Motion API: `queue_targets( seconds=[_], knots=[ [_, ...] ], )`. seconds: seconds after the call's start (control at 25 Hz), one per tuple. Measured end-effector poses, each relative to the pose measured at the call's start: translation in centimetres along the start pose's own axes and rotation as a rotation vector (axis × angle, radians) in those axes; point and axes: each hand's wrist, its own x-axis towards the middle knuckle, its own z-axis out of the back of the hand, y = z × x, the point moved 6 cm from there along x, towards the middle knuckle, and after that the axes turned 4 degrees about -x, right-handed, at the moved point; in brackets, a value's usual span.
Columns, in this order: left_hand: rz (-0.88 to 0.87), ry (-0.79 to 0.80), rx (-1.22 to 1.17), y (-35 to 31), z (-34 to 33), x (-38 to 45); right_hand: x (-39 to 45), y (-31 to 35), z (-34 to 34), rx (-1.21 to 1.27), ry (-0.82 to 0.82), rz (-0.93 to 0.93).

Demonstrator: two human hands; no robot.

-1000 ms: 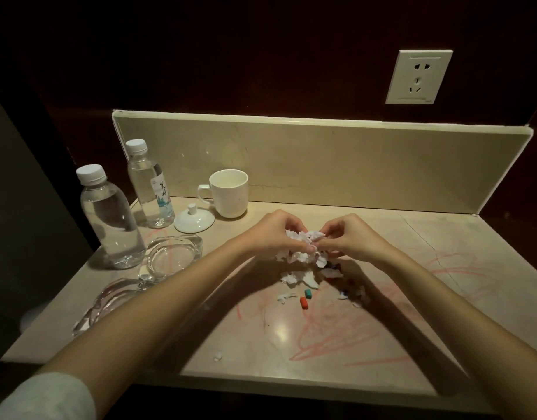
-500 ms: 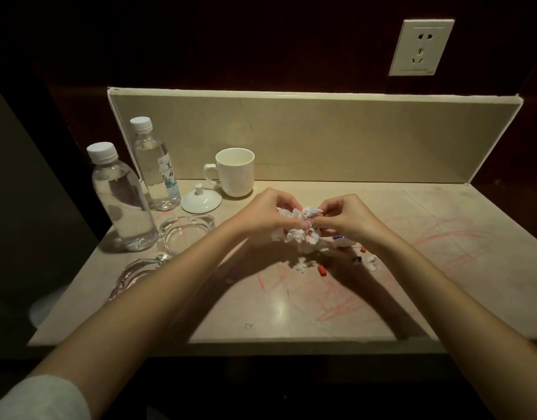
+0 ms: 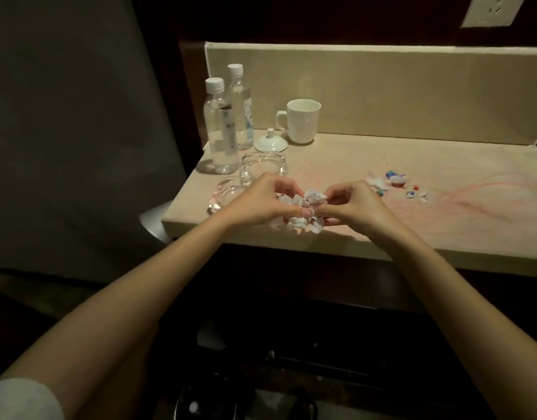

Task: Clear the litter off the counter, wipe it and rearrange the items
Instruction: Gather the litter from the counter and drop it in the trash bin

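Observation:
My left hand [image 3: 258, 201] and my right hand [image 3: 349, 204] together hold a bunch of crumpled white paper scraps [image 3: 303, 207] above the front edge of the beige counter [image 3: 382, 237]. Both hands have fingers curled around the scraps. More small litter [image 3: 397, 180], white bits and coloured pieces, lies on the counter to the right of my hands. Red scribble marks [image 3: 461, 198] streak the counter surface on the right.
Two clear water bottles [image 3: 220, 128] stand at the counter's left back. A white mug [image 3: 302, 121] and a white lid [image 3: 270, 142] sit beside them. Two glass ashtrays [image 3: 262, 166] lie near the left edge. A dark bin [image 3: 206, 404] is on the floor below.
Both hands have carried the gathered scraps from the counter's middle toward its front left edge, leaving some litter behind. The camera has turned left and downward.

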Motion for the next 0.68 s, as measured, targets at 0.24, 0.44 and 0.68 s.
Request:
queue_targets(
  seconds=[0.24, 0.44, 0.68],
  knots=[
    [0.156, -0.009, -0.009, 7.2, 1.8, -11.2, -3.2, -2.1, -11.9, 0.104, 0.217, -0.054],
    [0.309, -0.037, -0.034, 16.2, 2.4, -18.1, -3.2, -6.1, -21.9, 0.003, 0.339, -0.091],
    [0.469, -0.018, -0.084, 28.2, 0.7, -24.3, -3.3, -14.9, -33.6, 0.027, 0.431, -0.203]
  ],
)
